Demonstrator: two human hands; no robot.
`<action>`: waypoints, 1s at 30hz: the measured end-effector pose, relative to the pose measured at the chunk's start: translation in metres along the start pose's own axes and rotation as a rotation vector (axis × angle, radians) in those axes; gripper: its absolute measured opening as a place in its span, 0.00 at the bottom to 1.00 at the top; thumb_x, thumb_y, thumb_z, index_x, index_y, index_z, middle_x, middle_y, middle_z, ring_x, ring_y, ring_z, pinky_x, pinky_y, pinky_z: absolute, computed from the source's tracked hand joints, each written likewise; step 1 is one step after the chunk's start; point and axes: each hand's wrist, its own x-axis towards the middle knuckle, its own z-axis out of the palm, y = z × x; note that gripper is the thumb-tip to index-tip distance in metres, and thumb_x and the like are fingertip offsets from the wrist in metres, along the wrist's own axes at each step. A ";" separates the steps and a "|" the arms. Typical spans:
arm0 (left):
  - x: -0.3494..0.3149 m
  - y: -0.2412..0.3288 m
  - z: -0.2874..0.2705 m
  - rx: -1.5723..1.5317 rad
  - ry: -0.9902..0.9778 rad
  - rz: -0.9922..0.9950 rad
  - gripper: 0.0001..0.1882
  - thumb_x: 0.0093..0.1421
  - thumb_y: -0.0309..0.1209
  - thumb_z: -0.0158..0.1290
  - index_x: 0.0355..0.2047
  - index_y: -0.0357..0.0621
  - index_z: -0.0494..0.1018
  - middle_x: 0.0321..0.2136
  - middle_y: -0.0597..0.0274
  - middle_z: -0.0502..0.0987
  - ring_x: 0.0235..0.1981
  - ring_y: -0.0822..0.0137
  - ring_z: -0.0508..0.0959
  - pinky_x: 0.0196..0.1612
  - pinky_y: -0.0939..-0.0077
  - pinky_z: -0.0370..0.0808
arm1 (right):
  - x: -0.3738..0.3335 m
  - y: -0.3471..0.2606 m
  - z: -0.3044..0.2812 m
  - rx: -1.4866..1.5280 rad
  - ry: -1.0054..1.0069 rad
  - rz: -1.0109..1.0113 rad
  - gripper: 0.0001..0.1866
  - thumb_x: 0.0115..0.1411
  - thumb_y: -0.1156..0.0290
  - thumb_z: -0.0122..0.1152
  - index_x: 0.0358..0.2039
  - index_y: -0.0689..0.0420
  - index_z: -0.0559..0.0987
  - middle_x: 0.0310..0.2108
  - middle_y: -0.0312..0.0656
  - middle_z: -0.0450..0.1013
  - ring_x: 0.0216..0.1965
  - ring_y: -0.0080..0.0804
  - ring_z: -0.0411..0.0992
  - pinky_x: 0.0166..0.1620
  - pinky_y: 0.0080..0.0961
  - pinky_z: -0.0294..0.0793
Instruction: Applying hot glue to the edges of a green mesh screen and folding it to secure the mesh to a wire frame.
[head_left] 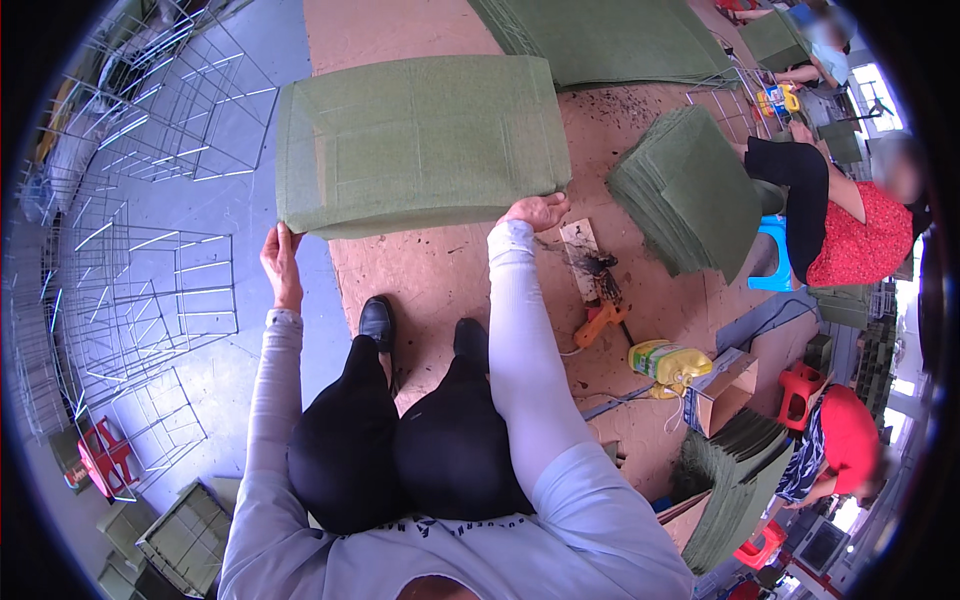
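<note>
Light shirt [480, 550] nearest; green fabric piece [430, 130] beyond shoes [377, 322]; left hand [283, 262] grip pinched on near-left corner, right hand [537, 212] grip closed at near-right; likely squaring step, next calls for even tension

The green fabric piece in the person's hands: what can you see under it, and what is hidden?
Brown board and grey floor show around the edges of the green fabric piece; whatever lies directly beneath is covered.

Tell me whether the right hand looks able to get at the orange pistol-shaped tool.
Probably yes: the orange tool lies close by with its body uncovered, though the right hand would first need to release the green rectangular fabric piece.
</note>
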 end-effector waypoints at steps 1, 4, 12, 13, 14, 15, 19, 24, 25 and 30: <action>0.000 0.002 -0.004 0.070 0.006 0.019 0.14 0.63 0.35 0.47 0.34 0.33 0.73 0.27 0.62 0.75 0.31 0.72 0.75 0.42 0.78 0.74 | -0.005 -0.001 0.000 -0.145 -0.009 -0.073 0.12 0.68 0.65 0.36 0.39 0.60 0.66 0.42 0.43 0.67 0.38 0.26 0.64 0.46 0.20 0.62; -0.013 0.059 0.032 0.923 0.279 0.457 0.23 0.52 0.35 0.59 0.47 0.41 0.69 0.46 0.53 0.70 0.49 0.59 0.70 0.53 0.64 0.67 | -0.009 -0.012 0.001 -0.299 0.002 -0.150 0.16 0.68 0.64 0.37 0.43 0.64 0.67 0.43 0.46 0.69 0.38 0.30 0.65 0.48 0.23 0.65; -0.039 0.076 0.224 1.221 -1.058 1.186 0.41 0.53 0.38 0.52 0.62 0.41 0.46 0.64 0.58 0.46 0.66 0.62 0.43 0.67 0.62 0.44 | -0.016 -0.015 0.005 -0.384 -0.089 -0.207 0.17 0.69 0.62 0.33 0.39 0.65 0.65 0.39 0.49 0.69 0.36 0.31 0.67 0.41 0.24 0.70; -0.040 0.069 0.234 1.247 -1.082 1.304 0.37 0.56 0.36 0.49 0.62 0.39 0.46 0.64 0.58 0.46 0.66 0.63 0.44 0.67 0.64 0.44 | -0.017 -0.017 0.005 -0.405 -0.086 -0.192 0.18 0.69 0.62 0.32 0.40 0.66 0.65 0.39 0.50 0.69 0.36 0.33 0.68 0.39 0.26 0.72; -0.039 0.061 0.237 1.244 -1.087 1.307 0.37 0.56 0.36 0.49 0.62 0.39 0.46 0.64 0.58 0.46 0.66 0.63 0.44 0.67 0.64 0.44 | -0.018 -0.019 0.005 -0.404 -0.080 -0.194 0.18 0.69 0.62 0.32 0.40 0.66 0.65 0.39 0.50 0.69 0.36 0.33 0.68 0.39 0.26 0.72; -0.037 0.053 0.239 1.226 -1.060 1.339 0.35 0.56 0.34 0.48 0.62 0.39 0.47 0.64 0.58 0.48 0.65 0.64 0.46 0.67 0.65 0.45 | -0.019 -0.020 0.006 -0.452 -0.091 -0.198 0.18 0.69 0.62 0.31 0.41 0.66 0.64 0.39 0.51 0.68 0.36 0.34 0.69 0.39 0.26 0.73; -0.038 0.041 0.243 1.118 -1.076 1.357 0.30 0.58 0.29 0.42 0.61 0.40 0.50 0.63 0.56 0.51 0.64 0.63 0.52 0.66 0.67 0.50 | -0.019 -0.031 0.006 -0.494 -0.087 -0.109 0.19 0.68 0.62 0.31 0.43 0.67 0.64 0.41 0.52 0.68 0.37 0.35 0.70 0.38 0.26 0.74; -0.040 0.039 0.244 1.053 -1.077 1.411 0.29 0.58 0.29 0.42 0.60 0.39 0.52 0.62 0.55 0.54 0.63 0.62 0.54 0.65 0.67 0.54 | -0.005 -0.031 -0.007 -0.464 -0.139 -0.033 0.19 0.68 0.61 0.32 0.43 0.67 0.64 0.41 0.51 0.68 0.35 0.33 0.70 0.35 0.25 0.73; -0.040 0.039 0.245 1.039 -1.079 1.417 0.28 0.58 0.29 0.42 0.60 0.39 0.52 0.61 0.55 0.54 0.63 0.62 0.55 0.65 0.67 0.54 | -0.005 -0.032 -0.010 -0.480 -0.163 -0.032 0.20 0.67 0.59 0.34 0.43 0.66 0.64 0.41 0.51 0.68 0.34 0.31 0.70 0.32 0.25 0.73; -0.036 0.036 0.238 1.020 -1.121 1.414 0.29 0.58 0.28 0.43 0.60 0.39 0.52 0.61 0.54 0.55 0.62 0.60 0.56 0.64 0.66 0.55 | -0.014 -0.050 -0.022 -0.349 -0.287 0.130 0.17 0.61 0.55 0.50 0.30 0.57 0.68 0.27 0.38 0.67 0.25 0.24 0.64 0.27 0.22 0.68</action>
